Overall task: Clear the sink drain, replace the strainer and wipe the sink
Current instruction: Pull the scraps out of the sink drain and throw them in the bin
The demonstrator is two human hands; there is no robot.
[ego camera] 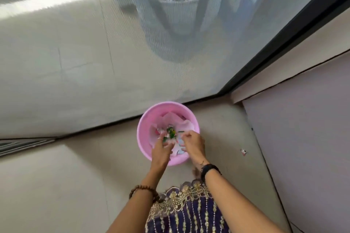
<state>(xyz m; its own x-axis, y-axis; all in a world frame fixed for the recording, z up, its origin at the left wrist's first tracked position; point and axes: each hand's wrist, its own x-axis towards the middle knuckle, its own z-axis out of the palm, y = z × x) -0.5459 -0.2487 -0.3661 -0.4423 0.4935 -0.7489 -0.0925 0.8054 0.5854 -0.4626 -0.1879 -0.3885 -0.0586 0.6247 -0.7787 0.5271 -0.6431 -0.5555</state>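
Observation:
A pink plastic bin [145,128] stands on the floor by a glass door, holding crumpled paper and wrappers. Both my hands are over its near rim. My left hand [162,149] is cupped palm up, holding wet green and pink scraps [171,133]. My right hand [194,143] is beside it with its fingertips pinched together at the scraps; what they pinch is too small to tell. No sink, drain or strainer is in view.
A black-framed glass door [274,47] with a mesh screen rises behind the bin; a potted plant [170,5] shows through it. A wall [303,138] runs along the right. A small scrap [243,151] lies on the floor to the right of the bin.

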